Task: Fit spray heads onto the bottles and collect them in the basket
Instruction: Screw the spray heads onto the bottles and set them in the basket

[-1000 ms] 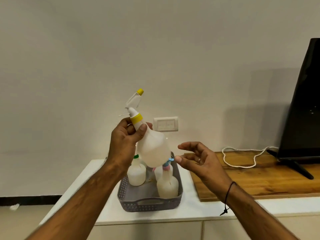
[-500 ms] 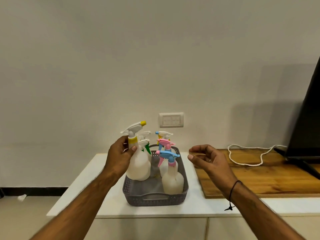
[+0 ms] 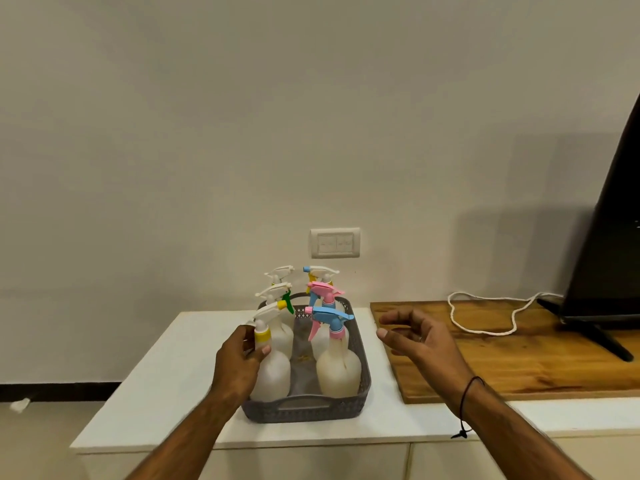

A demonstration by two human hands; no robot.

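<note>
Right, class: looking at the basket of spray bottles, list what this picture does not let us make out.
Head view only:
- Back bottles: bodies hidden behind the front bottles, so an exact count is uncertain.
- Yellow-collared bottle: neck partly covered by the left hand.
- Basket floor: specks too small to identify.
- Black screen: cut off by the right edge.
- Wall switch: markings blurred.

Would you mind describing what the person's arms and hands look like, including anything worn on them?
Both forearms are bare, with no sleeves in view. The right wrist carries a thin black cord bracelet with a small knotted end hanging below it. A ring seems to sit on a finger of the right hand, though it is too small to be sure. The left hand and its wrist wear nothing visible.
</note>
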